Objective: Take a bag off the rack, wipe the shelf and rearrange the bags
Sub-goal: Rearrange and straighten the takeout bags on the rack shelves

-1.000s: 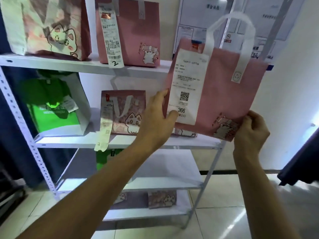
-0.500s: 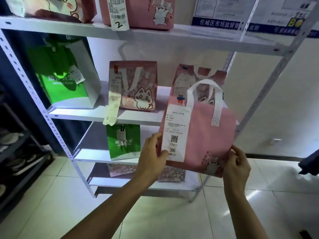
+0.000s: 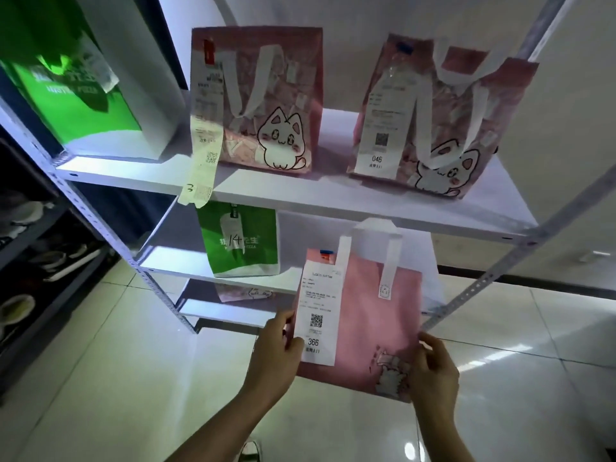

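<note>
I hold a plain pink bag (image 3: 366,315) with white handles and a receipt numbered 366, upright in front of the rack's lower shelves. My left hand (image 3: 278,351) grips its lower left edge at the receipt. My right hand (image 3: 433,368) grips its lower right corner by the cat print. On the white shelf (image 3: 300,195) above stand a pink cat bag (image 3: 263,98) with a long receipt marked 3 and a second pink cat bag (image 3: 436,118) labelled 046. A green bag (image 3: 241,241) marked 14 stands on the shelf (image 3: 173,265) below.
A large green and white bag (image 3: 83,85) stands at the left of the upper shelf. Another pink bag (image 3: 240,291) shows on a lower shelf. Perforated metal uprights (image 3: 520,251) frame the rack. A dark shelf unit (image 3: 40,248) with dishes stands left. The floor (image 3: 133,378) is glossy tile.
The pink bag has come down from the level of the top shelves to in front of the lower shelves, both hands still on it. The view has tilted down and moved closer.
</note>
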Available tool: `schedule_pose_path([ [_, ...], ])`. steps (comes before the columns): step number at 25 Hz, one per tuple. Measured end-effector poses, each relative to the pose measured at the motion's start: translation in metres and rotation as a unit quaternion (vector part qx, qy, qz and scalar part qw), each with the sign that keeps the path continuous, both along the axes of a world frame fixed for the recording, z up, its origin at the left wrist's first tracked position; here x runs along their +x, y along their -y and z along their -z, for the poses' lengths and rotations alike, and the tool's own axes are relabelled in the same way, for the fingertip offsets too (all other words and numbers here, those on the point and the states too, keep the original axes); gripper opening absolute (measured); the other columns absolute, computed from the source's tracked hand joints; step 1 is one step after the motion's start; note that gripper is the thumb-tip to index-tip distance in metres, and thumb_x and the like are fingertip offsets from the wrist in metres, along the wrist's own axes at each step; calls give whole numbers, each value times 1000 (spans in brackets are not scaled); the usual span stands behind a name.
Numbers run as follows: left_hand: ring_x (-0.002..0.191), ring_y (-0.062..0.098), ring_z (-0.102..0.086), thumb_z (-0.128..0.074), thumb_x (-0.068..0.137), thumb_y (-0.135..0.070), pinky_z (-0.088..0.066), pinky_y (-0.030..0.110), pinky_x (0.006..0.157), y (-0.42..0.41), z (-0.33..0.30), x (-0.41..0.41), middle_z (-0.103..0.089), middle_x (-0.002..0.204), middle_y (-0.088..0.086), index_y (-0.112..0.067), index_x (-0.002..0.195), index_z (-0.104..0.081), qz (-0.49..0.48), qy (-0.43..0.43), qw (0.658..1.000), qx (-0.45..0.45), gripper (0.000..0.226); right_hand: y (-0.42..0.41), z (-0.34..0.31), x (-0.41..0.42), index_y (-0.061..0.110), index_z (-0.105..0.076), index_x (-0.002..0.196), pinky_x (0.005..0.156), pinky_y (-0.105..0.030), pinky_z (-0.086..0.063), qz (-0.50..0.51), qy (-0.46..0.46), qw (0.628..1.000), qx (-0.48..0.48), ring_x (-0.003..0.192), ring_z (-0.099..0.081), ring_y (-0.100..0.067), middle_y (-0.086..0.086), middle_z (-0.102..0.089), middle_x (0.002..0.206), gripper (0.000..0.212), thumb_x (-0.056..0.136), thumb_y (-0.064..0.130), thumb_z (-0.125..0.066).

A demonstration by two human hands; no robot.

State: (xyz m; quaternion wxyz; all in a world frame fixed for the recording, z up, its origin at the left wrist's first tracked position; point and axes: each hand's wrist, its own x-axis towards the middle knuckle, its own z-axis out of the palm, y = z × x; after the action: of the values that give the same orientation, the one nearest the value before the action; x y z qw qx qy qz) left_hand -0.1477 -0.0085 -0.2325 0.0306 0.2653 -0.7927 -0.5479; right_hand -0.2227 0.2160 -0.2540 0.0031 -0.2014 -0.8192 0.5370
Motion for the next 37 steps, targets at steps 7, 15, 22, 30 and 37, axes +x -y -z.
schedule_pose_path([
  [7, 109, 12, -60, -57, 92, -6, -45, 1, 68, 36, 53, -57, -67, 122, -11, -25, 122, -55, -13, 23, 1000, -1, 36, 34, 68, -57, 33, -72, 103, 75, -50, -60, -20, 39, 995, 88, 76, -68, -30, -15, -68, 94, 24, 94, 21, -52],
  [15, 106, 7, -62, -56, 92, -5, -50, 11, 80, 80, 116, -141, -62, 125, -9, -28, 124, -53, -19, -2, 999, 28, 40, 80, 107, -151, 22, -70, 110, 75, -36, -58, -7, -30, 999, 16, 82, -67, -13, -2, -71, 101, 26, 98, 13, -50],
  [22, 119, 2, -54, -58, 90, -5, -47, 29, 98, 98, 166, -178, -58, 123, -30, -40, 140, -41, 14, 14, 997, 75, 63, 103, 162, -187, 22, -67, 120, 91, -39, -56, -60, -33, 998, 13, 101, -68, -19, -4, -71, 113, 29, 97, 9, -56],
  [30, 122, 8, -55, -55, 90, -4, -45, 37, 105, 105, 176, -202, -61, 129, -16, -38, 139, -42, 4, 28, 997, 69, 61, 107, 161, -196, 25, -55, 137, 98, -36, -52, -78, 3, 996, -35, 112, -65, -18, 0, -67, 123, 46, 96, 4, -55],
  [37, 125, 14, -50, -52, 94, 3, -38, 25, 95, 100, 140, -153, -45, 138, -17, -46, 135, -36, -21, 30, 997, 72, 66, 98, 135, -174, 23, -50, 140, 95, -45, -53, -51, 10, 998, -26, 111, -62, -25, -4, -58, 128, 50, 95, 5, -61],
])
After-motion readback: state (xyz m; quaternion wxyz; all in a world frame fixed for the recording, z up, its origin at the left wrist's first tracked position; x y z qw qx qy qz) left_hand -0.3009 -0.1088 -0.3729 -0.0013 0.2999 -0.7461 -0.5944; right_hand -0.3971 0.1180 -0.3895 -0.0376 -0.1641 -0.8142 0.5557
